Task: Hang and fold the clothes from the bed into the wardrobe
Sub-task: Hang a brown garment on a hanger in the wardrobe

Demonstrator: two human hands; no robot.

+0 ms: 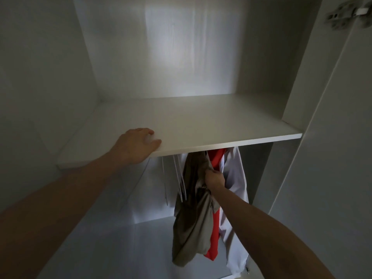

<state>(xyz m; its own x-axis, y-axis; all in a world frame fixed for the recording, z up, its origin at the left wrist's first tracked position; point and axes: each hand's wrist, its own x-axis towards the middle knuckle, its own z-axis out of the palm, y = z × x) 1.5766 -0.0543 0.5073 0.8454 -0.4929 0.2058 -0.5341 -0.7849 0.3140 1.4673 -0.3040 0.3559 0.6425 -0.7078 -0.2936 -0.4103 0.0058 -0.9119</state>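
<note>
I look into a white wardrobe. An olive-brown garment (pixel 191 228) hangs below the white shelf (pixel 221 125); my right hand (pixel 214 179) grips its upper part in a fist. Behind it hang a red garment (pixel 214 238) and a white garment (pixel 235 184). My left hand (pixel 136 144) holds the front edge of the shelf, thumb on top and fingers curled under the edge. The rail and the hanger tops are hidden by the shelf.
Several bare white hangers (pixel 179 178) hang left of the olive garment. The wardrobe's side wall (pixel 40 77) stands on the left. On the right is an open door (pixel 332 137) with a metal hinge (pixel 342 15) near the top.
</note>
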